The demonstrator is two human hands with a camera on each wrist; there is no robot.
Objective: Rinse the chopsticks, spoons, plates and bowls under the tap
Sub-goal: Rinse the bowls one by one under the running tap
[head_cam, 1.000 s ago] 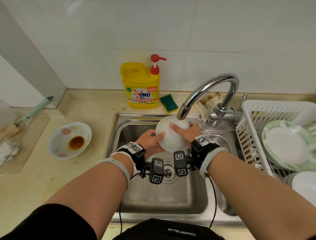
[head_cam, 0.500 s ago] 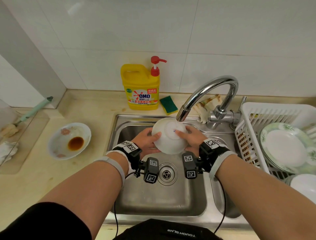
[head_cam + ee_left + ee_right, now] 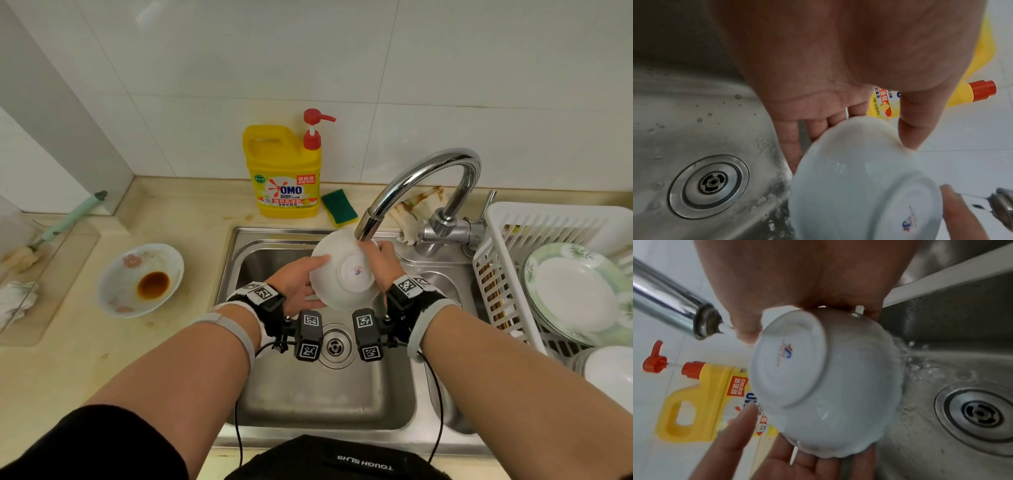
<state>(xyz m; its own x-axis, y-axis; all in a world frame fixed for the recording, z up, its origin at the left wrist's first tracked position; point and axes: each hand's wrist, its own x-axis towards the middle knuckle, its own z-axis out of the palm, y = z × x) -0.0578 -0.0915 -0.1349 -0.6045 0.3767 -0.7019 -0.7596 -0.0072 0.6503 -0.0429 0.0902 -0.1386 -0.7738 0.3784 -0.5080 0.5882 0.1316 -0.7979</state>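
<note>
I hold a white bowl (image 3: 344, 272) over the sink (image 3: 329, 394), tipped so its foot ring and printed mark face up toward me, right under the mouth of the tap (image 3: 368, 224), where a thin stream of water meets it. My left hand (image 3: 301, 281) cups the bowl's left side, the thumb lying across the outer wall and the fingers (image 3: 793, 141) spread straight under the rim. My right hand (image 3: 380, 262) grips the far right edge, its thumb (image 3: 745, 331) pressed beside the foot ring just where the water falls; its other fingers are hidden behind the bowl. Water splashes off the bowl toward the drain (image 3: 980, 415). On the bench to the left sits a dirty bowl (image 3: 140, 279) with a brown pool of sauce. Behind the sink stand a yellow detergent bottle (image 3: 284, 174) and a green sponge (image 3: 339, 207). The white rack (image 3: 507, 274) on my right holds green-rimmed plates (image 3: 579, 291).
</note>
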